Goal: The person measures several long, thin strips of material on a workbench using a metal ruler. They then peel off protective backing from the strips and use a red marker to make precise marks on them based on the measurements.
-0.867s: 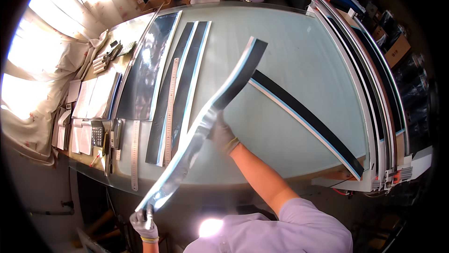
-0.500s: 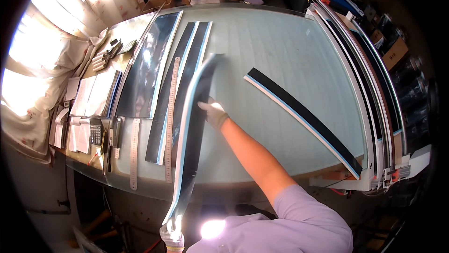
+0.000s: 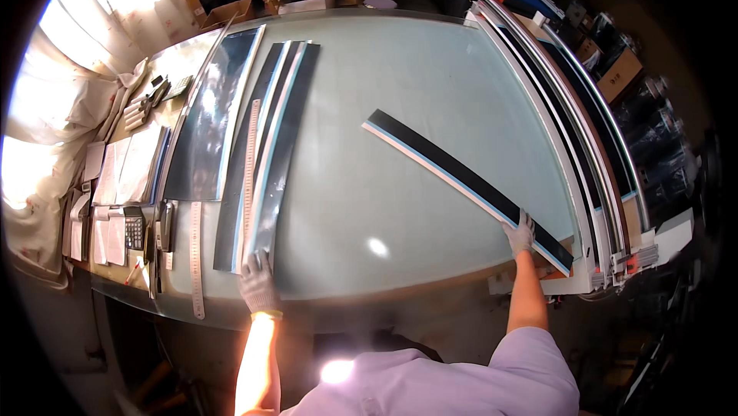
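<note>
Your gloved left hand (image 3: 257,284) lies flat on the near end of the dark strips (image 3: 265,162) stacked at the worktop (image 3: 400,93)'s left — grip open. Your right hand (image 3: 520,233) pinches the near end of the lone black strip (image 3: 461,181), angled across the glass.

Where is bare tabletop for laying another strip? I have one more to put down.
Bare table lies between the stacked strips and the diagonal strip, plus the near middle. Crowded: the left edge with papers and the right-hand rails.
</note>
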Demonstrator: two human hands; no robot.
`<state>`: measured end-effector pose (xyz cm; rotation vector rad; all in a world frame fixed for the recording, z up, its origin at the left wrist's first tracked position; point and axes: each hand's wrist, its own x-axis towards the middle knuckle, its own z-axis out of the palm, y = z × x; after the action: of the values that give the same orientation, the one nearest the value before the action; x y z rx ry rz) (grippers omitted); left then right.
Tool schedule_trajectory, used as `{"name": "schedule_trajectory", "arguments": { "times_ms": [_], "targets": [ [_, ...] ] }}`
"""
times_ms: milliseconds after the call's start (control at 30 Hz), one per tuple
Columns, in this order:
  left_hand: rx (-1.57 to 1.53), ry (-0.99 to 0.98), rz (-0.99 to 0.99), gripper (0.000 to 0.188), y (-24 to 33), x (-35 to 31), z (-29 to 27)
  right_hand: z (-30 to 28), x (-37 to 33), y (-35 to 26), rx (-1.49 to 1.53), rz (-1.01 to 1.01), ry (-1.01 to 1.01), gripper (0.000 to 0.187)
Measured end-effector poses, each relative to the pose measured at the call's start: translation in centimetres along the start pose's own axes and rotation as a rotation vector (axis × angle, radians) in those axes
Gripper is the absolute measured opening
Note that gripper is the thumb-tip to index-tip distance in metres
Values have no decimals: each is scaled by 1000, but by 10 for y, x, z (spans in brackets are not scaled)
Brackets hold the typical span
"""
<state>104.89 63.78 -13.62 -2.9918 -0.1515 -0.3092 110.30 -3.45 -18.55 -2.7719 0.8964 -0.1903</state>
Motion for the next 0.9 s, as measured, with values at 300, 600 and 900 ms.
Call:
{"name": "schedule_trajectory", "arguments": {
  "times_ms": [300,600,900],
  "targets": [
    [-408,-53,331,63,115,-4,-27,-12,-36,77,-62,-113,-56,84],
    [-522,-207,537,57,182,-36,-34,16,-111,-96,324,-588,-70,58],
    [-557,-418,518,72,180,-56,-23,-2,-184,-36,406,-381,-145,45]
  ]
}}
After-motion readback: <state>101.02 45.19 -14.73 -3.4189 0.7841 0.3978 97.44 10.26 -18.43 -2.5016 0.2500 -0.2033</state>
